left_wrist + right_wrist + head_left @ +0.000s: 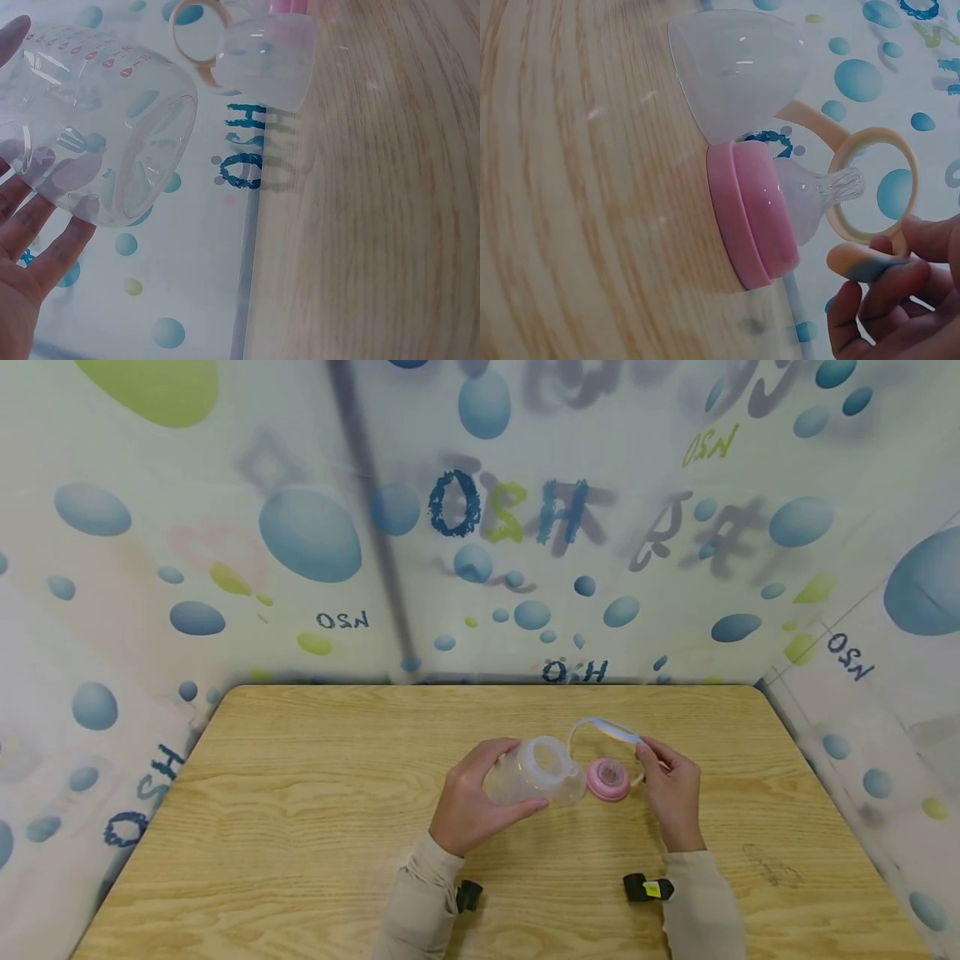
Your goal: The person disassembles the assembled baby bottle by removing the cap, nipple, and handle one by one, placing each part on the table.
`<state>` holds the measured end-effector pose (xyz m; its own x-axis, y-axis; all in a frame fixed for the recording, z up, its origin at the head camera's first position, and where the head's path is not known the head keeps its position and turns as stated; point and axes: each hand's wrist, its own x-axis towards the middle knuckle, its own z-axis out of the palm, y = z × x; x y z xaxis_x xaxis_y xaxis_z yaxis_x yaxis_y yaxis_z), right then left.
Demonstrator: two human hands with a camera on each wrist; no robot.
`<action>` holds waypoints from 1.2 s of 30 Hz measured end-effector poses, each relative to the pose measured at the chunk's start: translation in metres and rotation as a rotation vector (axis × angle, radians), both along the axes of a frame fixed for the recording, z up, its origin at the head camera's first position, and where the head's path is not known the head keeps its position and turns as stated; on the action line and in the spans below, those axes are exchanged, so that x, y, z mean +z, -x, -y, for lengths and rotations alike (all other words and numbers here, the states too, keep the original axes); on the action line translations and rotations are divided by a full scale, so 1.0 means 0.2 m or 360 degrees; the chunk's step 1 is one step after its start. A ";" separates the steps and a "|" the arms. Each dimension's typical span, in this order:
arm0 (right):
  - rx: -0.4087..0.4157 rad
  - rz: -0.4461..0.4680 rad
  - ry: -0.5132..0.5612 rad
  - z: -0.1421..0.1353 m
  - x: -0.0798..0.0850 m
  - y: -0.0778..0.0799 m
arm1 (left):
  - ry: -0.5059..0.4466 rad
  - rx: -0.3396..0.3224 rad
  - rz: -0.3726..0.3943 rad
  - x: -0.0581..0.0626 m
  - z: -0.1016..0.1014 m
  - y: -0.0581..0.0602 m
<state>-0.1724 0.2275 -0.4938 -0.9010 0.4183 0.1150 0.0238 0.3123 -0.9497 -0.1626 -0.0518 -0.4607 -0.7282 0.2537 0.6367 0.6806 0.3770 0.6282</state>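
My left hand grips a clear baby bottle round its body, tilted with its uncapped mouth facing up and toward the right. In the left wrist view, red scale marks run along the bottle. The thumb and fingers of my right hand pinch one arm of a bottle handle, a peach ring with two curved arms and a blue-grey patch. Just below the handle, a pink collar with a clear teat sits on the table, teat up. Beside the collar stands a translucent dome cap, partly behind the bottle in the head view.
The wooden table runs back to a wall sheet printed with blue and green drops. Black wrist cameras are worn at both sleeves, close over the near part of the table.
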 end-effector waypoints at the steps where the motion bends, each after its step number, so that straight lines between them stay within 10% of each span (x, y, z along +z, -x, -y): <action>1: 0.0001 0.0008 -0.0002 0.00 0.00 0.00 | 0.0001 0.0000 0.0001 0.00 0.00 0.00; 36: 0.0021 0.0286 -0.0042 -0.02 -0.06 0.02 | 0.0003 -0.0019 0.0013 -0.01 -0.01 0.00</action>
